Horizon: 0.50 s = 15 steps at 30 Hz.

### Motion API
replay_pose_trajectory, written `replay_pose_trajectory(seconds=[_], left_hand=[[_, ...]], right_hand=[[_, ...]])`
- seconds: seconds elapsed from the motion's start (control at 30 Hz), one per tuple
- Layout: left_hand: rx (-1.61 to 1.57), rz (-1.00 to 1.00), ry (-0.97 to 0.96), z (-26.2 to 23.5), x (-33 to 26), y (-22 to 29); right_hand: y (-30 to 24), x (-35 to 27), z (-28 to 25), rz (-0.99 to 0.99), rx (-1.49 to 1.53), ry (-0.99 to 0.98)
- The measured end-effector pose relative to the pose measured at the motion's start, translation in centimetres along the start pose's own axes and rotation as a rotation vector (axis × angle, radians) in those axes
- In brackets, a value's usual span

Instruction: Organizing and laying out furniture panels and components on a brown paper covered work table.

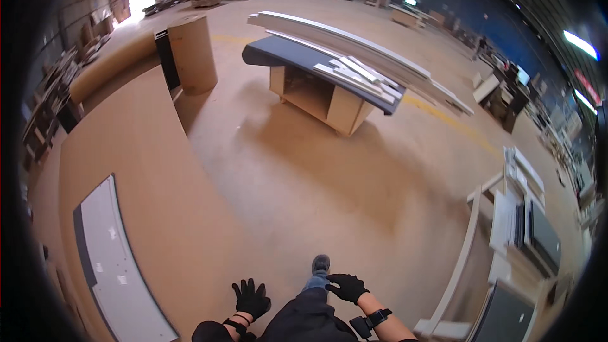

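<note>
Here, both gloved hands hung empty at six o'clock in the head view. The left hand had its fingers spread apart, nearest the long brown board running toward ten o'clock, where a pale grey panel lay at eight o'clock. The right hand was open too, fingers loosely curled, just beside the person's shoe on the floor. A dark-topped workbench stacked with white strips stood well apart at twelve o'clock. White panels leaned at three o'clock.
</note>
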State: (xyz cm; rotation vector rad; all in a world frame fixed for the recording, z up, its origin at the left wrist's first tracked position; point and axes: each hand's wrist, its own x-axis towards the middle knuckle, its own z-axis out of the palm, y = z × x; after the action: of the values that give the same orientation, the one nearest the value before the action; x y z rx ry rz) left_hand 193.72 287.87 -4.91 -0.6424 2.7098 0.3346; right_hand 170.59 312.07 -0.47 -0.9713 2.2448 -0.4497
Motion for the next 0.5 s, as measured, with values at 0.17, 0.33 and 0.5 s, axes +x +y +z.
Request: replay_pose_trajectory(seconds=[0.17,0.33,0.5], left_hand=[[-0.108,-0.287,-0.041,2.2,12.8,4.2],[-0.263,-0.368,-0.227,-2.5,23.9,9.8],[-0.415,-0.485,0.143,-7.4,34.3,11.1]], right_hand=[[8.8,9.9,-13.8,-0.034,-0.081,0.001],[19.6,16.6,-26.2,-0.010,0.053,0.071],[31.8,27.1,-36.8,-0.069,0.000,0.064]])
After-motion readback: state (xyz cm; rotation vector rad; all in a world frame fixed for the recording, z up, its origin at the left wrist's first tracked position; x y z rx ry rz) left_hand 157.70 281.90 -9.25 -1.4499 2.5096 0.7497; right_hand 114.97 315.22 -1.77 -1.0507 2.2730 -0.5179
